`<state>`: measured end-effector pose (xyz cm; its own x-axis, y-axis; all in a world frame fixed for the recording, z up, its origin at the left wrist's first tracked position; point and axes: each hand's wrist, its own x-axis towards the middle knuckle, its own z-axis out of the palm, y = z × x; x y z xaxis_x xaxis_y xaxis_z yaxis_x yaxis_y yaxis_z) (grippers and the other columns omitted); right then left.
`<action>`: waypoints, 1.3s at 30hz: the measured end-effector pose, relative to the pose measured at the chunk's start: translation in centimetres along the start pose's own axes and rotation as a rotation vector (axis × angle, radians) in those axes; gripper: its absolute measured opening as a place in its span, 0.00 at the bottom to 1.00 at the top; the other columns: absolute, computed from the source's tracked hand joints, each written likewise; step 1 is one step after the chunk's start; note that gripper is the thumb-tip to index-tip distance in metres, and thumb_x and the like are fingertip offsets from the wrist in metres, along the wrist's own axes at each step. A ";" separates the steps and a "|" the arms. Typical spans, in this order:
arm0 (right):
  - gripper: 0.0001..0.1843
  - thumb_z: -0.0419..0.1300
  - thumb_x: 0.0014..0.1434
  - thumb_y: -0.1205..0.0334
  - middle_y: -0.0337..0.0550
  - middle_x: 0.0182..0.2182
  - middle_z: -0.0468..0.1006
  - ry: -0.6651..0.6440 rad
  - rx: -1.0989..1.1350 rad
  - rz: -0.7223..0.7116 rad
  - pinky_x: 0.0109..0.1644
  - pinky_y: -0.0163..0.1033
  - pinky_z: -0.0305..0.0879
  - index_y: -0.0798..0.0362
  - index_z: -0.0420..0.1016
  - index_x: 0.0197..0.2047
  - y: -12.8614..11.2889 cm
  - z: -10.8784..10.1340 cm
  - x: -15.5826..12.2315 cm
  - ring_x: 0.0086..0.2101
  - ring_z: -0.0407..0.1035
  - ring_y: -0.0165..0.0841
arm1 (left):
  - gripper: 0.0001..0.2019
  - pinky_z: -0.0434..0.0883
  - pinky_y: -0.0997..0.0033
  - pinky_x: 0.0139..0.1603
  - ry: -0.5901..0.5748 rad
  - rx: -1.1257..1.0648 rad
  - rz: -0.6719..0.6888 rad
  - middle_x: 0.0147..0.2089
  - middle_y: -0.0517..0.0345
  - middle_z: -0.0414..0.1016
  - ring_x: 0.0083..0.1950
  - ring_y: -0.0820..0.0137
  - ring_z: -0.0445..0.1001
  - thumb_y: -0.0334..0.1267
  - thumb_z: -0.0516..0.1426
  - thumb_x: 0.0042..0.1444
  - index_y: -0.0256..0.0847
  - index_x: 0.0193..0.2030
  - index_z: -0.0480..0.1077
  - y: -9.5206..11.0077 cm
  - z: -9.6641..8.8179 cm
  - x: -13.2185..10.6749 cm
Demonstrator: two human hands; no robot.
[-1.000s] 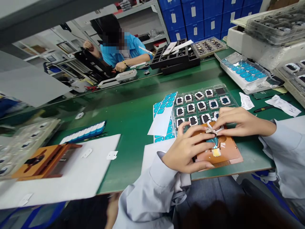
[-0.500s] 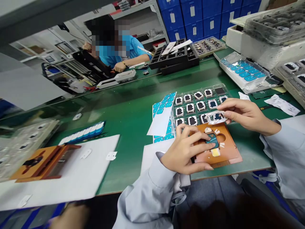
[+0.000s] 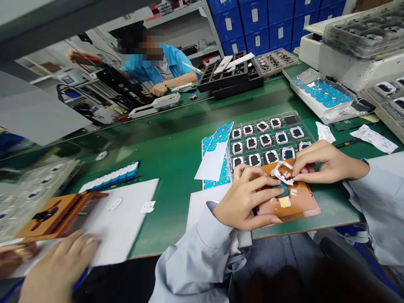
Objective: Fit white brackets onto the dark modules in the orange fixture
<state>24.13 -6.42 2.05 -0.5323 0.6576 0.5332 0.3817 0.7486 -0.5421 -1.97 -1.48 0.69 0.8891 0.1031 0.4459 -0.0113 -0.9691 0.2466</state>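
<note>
While the head view is looking down, left hand [image 3: 243,197]: fingers are lying splayed, touching the dark plate [image 3: 282,190] on the orange fixture [image 3: 303,202], apparently steadying it; this grip is pinching nothing.
Right hand [image 3: 322,162]: its grip is pinching the tilted white frame [image 3: 284,179] by one edge over the fixture, presumably leaving its opening clear.
Tray [image 3: 274,136]: it is lying just beyond, probably for reach.

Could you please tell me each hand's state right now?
Left hand: open, touching the dark piece.
Right hand: closed, holding the white frame.
</note>
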 end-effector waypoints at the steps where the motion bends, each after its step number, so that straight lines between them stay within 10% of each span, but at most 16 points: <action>1: 0.04 0.63 0.61 0.65 0.35 0.21 0.73 -0.018 0.006 -0.004 0.23 0.28 0.59 0.53 0.77 0.34 0.1 0.1 0.0 0.19 0.62 0.22 | 0.25 0.56 0.52 0.52 -0.001 0.002 -0.005 0.51 0.49 0.79 0.52 0.56 0.64 0.58 0.54 0.59 0.42 0.53 0.74 0.0 0.0 0.0; 10: 0.10 0.67 0.58 0.59 0.51 0.50 0.77 -0.043 -0.056 -0.013 0.52 0.46 0.65 0.53 0.78 0.41 1.1 -0.6 0.0 0.47 0.70 0.38 | 0.24 0.57 0.54 0.51 0.010 -0.011 -0.011 0.49 0.48 0.79 0.51 0.57 0.64 0.57 0.55 0.59 0.40 0.51 0.74 0.1 0.0 0.1; 24: 0.10 0.68 0.56 0.56 0.47 0.43 0.81 0.075 -0.165 -0.048 0.42 0.45 0.67 0.52 0.78 0.39 -0.6 1.5 0.0 0.38 0.66 0.37 | 0.22 0.62 0.54 0.52 0.297 0.111 -0.278 0.42 0.51 0.79 0.49 0.58 0.65 0.52 0.67 0.48 0.40 0.44 0.74 0.9 0.4 0.4; 39: 0.06 0.66 0.59 0.58 0.46 0.42 0.82 0.162 -0.260 -0.019 0.36 0.43 0.64 0.51 0.76 0.38 -2.2 3.4 -0.9 0.32 0.65 0.34 | 0.25 0.63 0.51 0.54 0.188 0.074 -0.313 0.48 0.48 0.76 0.51 0.57 0.63 0.52 0.66 0.47 0.41 0.49 0.73 0.8 0.4 0.5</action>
<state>21.21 -8.93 0.56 -0.4221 0.6327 0.6492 0.5647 0.7437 -0.3576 -1.34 -2.26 0.75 0.7444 0.4299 0.5109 0.2869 -0.8969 0.3366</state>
